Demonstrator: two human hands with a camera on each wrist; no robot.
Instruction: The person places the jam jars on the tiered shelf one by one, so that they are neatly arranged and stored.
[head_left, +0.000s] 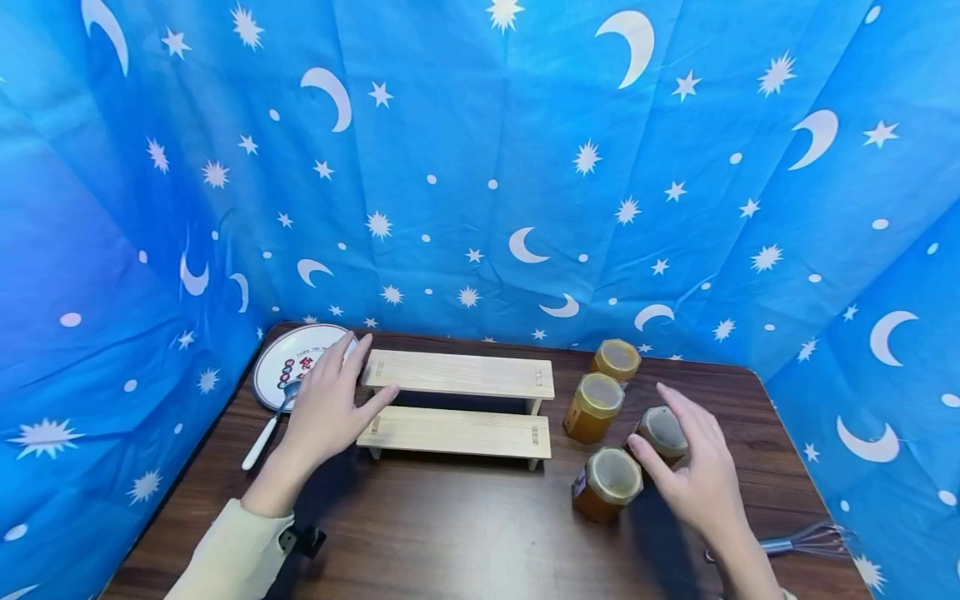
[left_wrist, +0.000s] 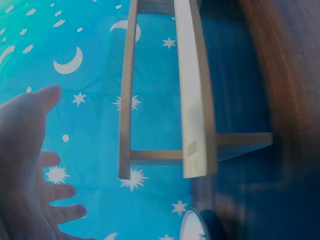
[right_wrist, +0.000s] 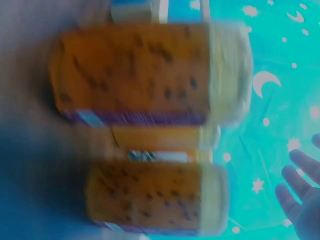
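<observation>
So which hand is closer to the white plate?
Left. The left hand hovers right beside the plate; the right hand is far across the table by the jars.

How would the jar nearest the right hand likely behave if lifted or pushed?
The jar looks full of amber contents, so it is probably heavy for its size. Its smooth, seemingly glass sides may be slippery and breakable. The right hand would likely slide it; neighbouring jars stand close.
</observation>
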